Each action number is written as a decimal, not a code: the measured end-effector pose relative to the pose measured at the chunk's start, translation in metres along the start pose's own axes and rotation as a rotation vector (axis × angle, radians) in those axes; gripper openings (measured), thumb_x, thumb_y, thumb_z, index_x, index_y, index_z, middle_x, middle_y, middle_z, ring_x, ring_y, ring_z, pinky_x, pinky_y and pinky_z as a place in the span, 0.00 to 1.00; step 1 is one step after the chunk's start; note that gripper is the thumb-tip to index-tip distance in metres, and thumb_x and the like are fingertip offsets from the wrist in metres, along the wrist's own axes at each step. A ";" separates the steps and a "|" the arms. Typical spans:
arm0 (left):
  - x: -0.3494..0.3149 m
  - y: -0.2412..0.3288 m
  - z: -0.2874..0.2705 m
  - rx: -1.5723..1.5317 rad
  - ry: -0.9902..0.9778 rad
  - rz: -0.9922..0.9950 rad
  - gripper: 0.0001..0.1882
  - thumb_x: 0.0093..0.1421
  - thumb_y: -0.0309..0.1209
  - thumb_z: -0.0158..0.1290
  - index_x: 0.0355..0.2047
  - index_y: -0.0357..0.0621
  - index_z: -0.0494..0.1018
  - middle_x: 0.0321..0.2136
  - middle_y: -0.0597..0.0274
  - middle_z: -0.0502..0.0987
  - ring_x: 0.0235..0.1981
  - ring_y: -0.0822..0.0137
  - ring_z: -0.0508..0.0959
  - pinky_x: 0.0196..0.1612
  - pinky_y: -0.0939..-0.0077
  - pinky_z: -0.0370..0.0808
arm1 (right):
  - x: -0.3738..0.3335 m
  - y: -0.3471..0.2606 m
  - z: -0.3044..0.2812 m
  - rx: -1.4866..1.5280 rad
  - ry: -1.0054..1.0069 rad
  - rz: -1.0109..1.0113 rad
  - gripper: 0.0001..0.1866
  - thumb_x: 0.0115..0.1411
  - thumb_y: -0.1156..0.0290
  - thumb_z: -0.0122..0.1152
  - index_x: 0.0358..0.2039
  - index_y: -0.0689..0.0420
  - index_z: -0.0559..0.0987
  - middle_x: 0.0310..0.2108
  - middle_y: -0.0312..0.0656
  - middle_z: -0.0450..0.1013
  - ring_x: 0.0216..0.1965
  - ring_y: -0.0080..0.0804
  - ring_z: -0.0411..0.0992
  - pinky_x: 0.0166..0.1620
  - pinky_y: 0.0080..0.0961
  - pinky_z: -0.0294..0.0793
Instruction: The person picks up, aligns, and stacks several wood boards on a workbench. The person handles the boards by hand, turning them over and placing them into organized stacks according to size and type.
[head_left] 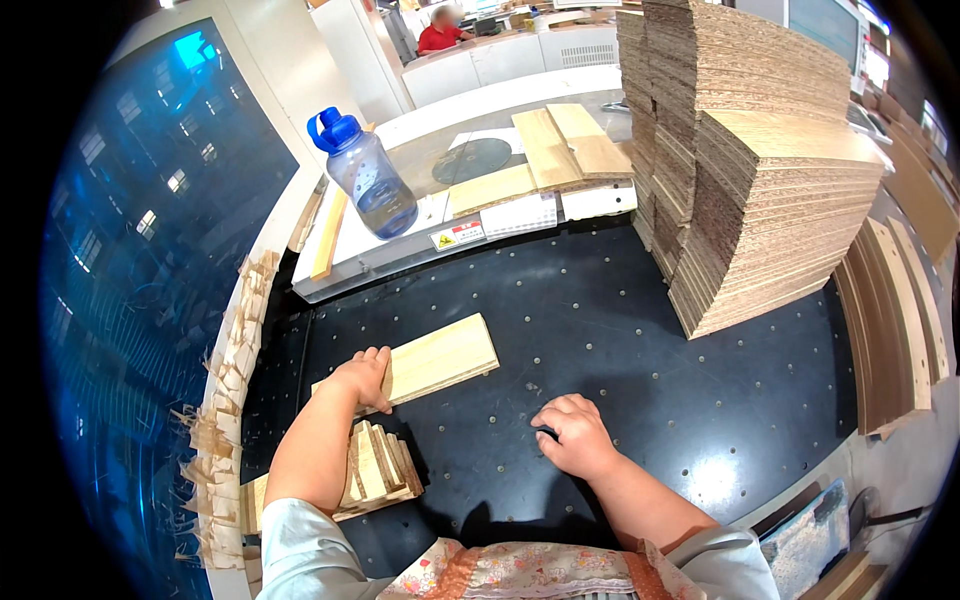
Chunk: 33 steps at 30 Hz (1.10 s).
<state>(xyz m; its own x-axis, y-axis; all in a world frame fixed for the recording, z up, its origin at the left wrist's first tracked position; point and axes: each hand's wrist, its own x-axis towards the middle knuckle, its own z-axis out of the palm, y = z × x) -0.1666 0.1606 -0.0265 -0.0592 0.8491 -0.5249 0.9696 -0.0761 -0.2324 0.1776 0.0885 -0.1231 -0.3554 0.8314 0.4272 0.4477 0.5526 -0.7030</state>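
Observation:
A pale wood-faced board (440, 354), which looks like two strips stacked together, lies on the black table left of centre. Over its left part is my left hand (364, 380), thumb at the near edge and fingers across the top, closed on it. My right hand (576, 434) hovers over or rests on the black surface to the right, holding nothing visible. Its fingers curl loosely, with a gap between them and the thumb. Beneath my left forearm sits a small pile of short wooden strips (385, 465), partly hidden by that arm.
The black table (600, 300) is dotted with small studs. Tall stacks of particleboard panels (770, 200) rise at the back right. A blue-lidded water bottle (370, 185) and loose boards (570, 145) stand on the machine ledge behind. Curved brown panels (885, 325) lean at the right edge.

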 end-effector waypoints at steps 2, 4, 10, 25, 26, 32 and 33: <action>0.001 0.000 0.001 0.004 0.003 -0.001 0.60 0.32 0.41 0.72 0.63 0.40 0.50 0.57 0.49 0.62 0.60 0.50 0.62 0.60 0.65 0.64 | 0.000 0.000 0.000 0.003 -0.004 0.005 0.09 0.45 0.73 0.63 0.30 0.53 0.79 0.35 0.37 0.73 0.44 0.39 0.69 0.51 0.37 0.65; 0.000 -0.001 0.002 0.005 0.006 -0.004 0.60 0.32 0.41 0.72 0.63 0.40 0.50 0.57 0.49 0.62 0.60 0.50 0.62 0.60 0.65 0.64 | 0.000 -0.001 0.000 0.003 -0.003 0.002 0.09 0.45 0.73 0.63 0.30 0.53 0.79 0.35 0.37 0.73 0.44 0.39 0.69 0.50 0.37 0.65; -0.001 -0.002 0.001 0.002 0.020 0.005 0.60 0.32 0.42 0.72 0.63 0.40 0.50 0.57 0.50 0.62 0.60 0.50 0.62 0.60 0.64 0.65 | 0.001 0.001 0.000 -0.007 0.013 -0.017 0.09 0.44 0.74 0.64 0.30 0.53 0.79 0.34 0.37 0.73 0.43 0.39 0.69 0.49 0.37 0.66; 0.000 -0.005 0.003 0.004 0.028 0.029 0.61 0.31 0.43 0.72 0.63 0.39 0.50 0.56 0.49 0.63 0.58 0.50 0.64 0.59 0.65 0.66 | 0.001 0.000 0.000 0.014 0.002 -0.013 0.10 0.44 0.75 0.64 0.30 0.53 0.79 0.34 0.37 0.73 0.43 0.40 0.69 0.50 0.37 0.66; 0.001 -0.005 0.004 0.004 0.027 0.031 0.62 0.31 0.44 0.72 0.63 0.38 0.50 0.56 0.49 0.63 0.58 0.50 0.64 0.59 0.66 0.66 | 0.000 0.000 0.000 0.012 0.002 -0.014 0.10 0.44 0.75 0.64 0.30 0.53 0.79 0.34 0.37 0.73 0.43 0.40 0.69 0.49 0.37 0.66; 0.000 -0.005 0.002 -0.001 0.030 0.031 0.63 0.30 0.44 0.72 0.64 0.38 0.49 0.57 0.49 0.62 0.58 0.50 0.63 0.59 0.66 0.65 | 0.000 0.003 0.000 0.021 0.007 -0.028 0.10 0.44 0.74 0.64 0.30 0.53 0.79 0.34 0.37 0.73 0.43 0.40 0.69 0.48 0.37 0.66; -0.001 -0.005 0.003 0.002 0.027 0.030 0.63 0.31 0.44 0.72 0.64 0.38 0.49 0.57 0.49 0.62 0.59 0.50 0.63 0.59 0.66 0.65 | 0.000 0.002 0.000 0.018 0.011 -0.030 0.10 0.44 0.74 0.64 0.30 0.53 0.79 0.34 0.37 0.73 0.43 0.40 0.69 0.48 0.37 0.66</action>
<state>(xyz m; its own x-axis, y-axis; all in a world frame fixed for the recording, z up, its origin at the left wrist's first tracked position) -0.1716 0.1591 -0.0273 -0.0236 0.8604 -0.5091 0.9704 -0.1028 -0.2187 0.1783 0.0896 -0.1250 -0.3593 0.8153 0.4541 0.4218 0.5759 -0.7003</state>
